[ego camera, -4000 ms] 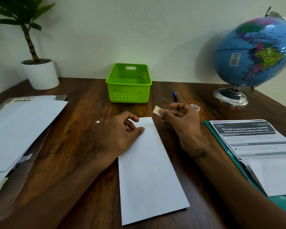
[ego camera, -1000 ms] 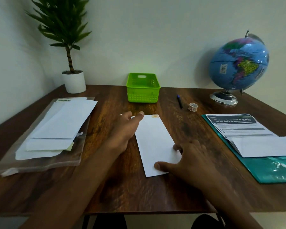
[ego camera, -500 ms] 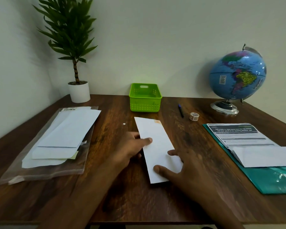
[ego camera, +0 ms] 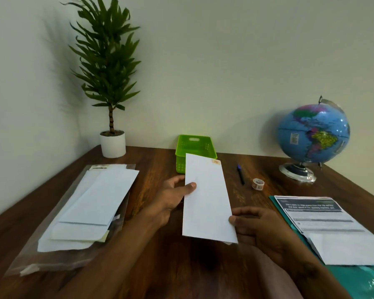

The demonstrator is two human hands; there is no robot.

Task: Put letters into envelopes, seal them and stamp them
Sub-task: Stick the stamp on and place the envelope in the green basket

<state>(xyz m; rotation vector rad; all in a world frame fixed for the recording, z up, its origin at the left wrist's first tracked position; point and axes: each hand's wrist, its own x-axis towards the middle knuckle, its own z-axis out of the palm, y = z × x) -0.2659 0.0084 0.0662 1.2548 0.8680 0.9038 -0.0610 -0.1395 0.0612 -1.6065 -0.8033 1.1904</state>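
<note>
White envelope (ego camera: 206, 199) (stamped corner) | left hand (ego camera: 171, 198) pinches left edge | right hand (ego camera: 257, 229) grips bottom-right corner

Premises: a home office or study corner. Evidence: a dark wooden tabletop (ego camera: 171, 266) set against plain pale walls; a potted plant (ego camera: 110, 104) in a white pot at the far left corner; a desk globe (ego camera: 313, 134) on a chrome stand at far right; a green plastic basket (ego camera: 181, 160), a pen (ego camera: 240, 174), a tape roll (ego camera: 258, 184); stacked envelopes (ego camera: 95, 201) left, printed sheets (ego camera: 320, 214) on a teal folder (ego camera: 354, 279) right.
</note>
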